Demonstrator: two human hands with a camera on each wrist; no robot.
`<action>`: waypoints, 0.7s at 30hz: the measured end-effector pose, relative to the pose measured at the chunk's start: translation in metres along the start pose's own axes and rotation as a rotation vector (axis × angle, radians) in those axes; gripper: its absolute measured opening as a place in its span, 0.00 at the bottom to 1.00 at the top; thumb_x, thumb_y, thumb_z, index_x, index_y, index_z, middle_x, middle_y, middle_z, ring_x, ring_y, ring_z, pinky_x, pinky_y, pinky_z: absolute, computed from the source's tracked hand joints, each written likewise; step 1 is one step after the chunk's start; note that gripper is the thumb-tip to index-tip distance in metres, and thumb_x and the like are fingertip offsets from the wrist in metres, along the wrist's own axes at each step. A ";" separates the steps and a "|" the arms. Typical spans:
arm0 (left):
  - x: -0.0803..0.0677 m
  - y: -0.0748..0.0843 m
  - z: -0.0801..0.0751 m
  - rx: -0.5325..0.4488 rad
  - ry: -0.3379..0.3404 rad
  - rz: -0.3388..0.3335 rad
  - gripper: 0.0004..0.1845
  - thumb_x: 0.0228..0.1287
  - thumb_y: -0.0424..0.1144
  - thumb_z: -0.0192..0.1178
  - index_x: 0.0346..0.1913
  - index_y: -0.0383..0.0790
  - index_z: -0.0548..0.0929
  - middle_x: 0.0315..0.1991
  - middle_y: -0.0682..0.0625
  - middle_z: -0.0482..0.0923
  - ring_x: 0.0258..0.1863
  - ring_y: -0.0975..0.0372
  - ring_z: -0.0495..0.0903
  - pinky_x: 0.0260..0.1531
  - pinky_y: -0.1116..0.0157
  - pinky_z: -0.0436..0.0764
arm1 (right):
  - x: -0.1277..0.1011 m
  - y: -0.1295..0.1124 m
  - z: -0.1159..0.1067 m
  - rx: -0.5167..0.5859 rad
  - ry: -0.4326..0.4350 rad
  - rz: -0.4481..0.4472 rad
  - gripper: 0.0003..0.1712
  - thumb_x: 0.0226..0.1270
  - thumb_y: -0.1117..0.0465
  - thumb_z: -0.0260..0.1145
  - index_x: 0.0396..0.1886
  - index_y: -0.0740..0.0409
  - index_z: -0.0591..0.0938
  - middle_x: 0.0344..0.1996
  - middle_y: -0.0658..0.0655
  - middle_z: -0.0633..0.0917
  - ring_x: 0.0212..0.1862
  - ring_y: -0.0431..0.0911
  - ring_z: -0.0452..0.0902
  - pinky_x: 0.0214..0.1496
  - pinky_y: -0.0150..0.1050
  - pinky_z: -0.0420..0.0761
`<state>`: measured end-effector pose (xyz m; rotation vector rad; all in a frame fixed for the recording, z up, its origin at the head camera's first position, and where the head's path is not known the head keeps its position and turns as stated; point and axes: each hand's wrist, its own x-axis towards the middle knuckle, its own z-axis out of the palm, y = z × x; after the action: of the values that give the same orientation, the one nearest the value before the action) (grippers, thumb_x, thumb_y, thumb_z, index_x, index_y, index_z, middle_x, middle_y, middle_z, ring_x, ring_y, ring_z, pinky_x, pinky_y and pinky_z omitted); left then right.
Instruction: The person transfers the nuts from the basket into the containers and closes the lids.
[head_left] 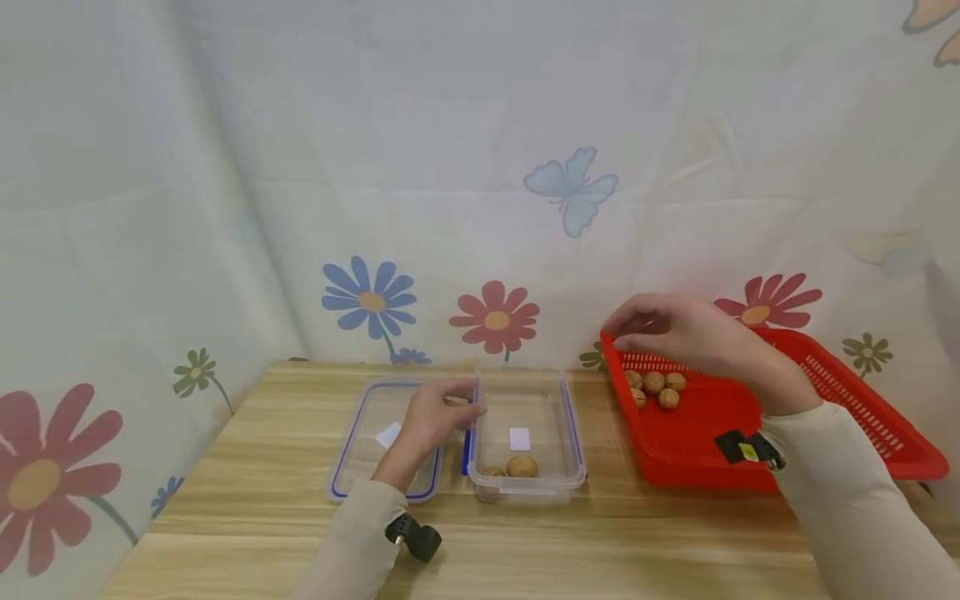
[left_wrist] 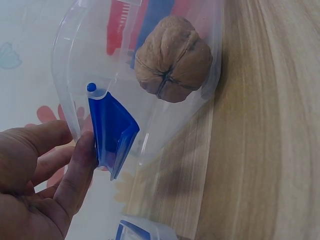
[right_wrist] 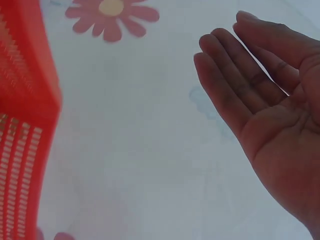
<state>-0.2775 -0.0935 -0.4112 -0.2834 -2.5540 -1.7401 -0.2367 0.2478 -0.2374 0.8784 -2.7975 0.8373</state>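
Note:
My left hand (head_left: pixel 438 417) pinches the left rim of a clear plastic food container (head_left: pixel 566 392), thumb and fingers on either side of its wall. Beside those fingers hangs a blue latch (left_wrist: pixel 112 132), swung down from the rim. Two walnuts (head_left: pixel 522 466) lie at the container's near end; one walnut (left_wrist: pixel 174 60) appears large through the wall in the left wrist view. Above the left edge of a red plastic basket (head_left: pixel 712 442), my right hand (head_left: pixel 678 329) hovers with loosely bent fingers and an empty palm. Several walnuts (head_left: pixel 654 382) lie in the basket's far left corner.
A clear lid (head_left: pixel 352 467) with a blue seal lies left of the container, a white label on it. Another white label (head_left: pixel 519 439) shows on the container. Behind the wooden table (head_left: pixel 247 517) hangs a flowered cloth (head_left: pixel 420 208).

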 end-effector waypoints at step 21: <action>-0.001 0.001 0.000 0.000 0.007 0.000 0.24 0.67 0.32 0.74 0.64 0.31 0.84 0.58 0.37 0.86 0.36 0.52 0.91 0.38 0.56 0.91 | 0.007 0.129 0.004 0.054 -0.140 0.281 0.19 0.73 0.63 0.73 0.60 0.66 0.85 0.55 0.66 0.88 0.54 0.57 0.83 0.62 0.61 0.83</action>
<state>-0.2765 -0.0930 -0.4109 -0.2777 -2.5486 -1.7385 -0.3135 0.3301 -0.3009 0.5769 -3.0835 0.9241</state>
